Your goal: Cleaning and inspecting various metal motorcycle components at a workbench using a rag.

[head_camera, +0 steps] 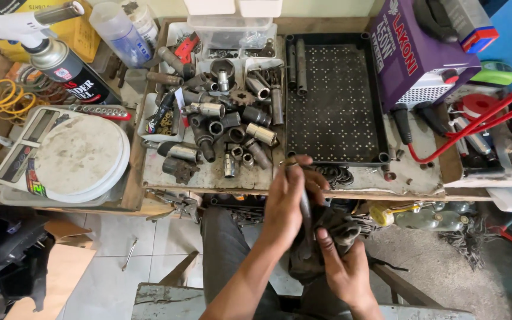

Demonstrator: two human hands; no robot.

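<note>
We grip a slim dark metal tool (305,214) in our left hand (284,204), while our right hand (345,266) clutches a crumpled grey rag (334,228) near the bench edge.

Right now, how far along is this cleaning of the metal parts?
Done: cannot tell; the black perforated tray holds only a few long tubes. In hand: the left hand and right hand work a dark rag around a slim metal piece. Left: a pile of grimy sockets waits.
</note>
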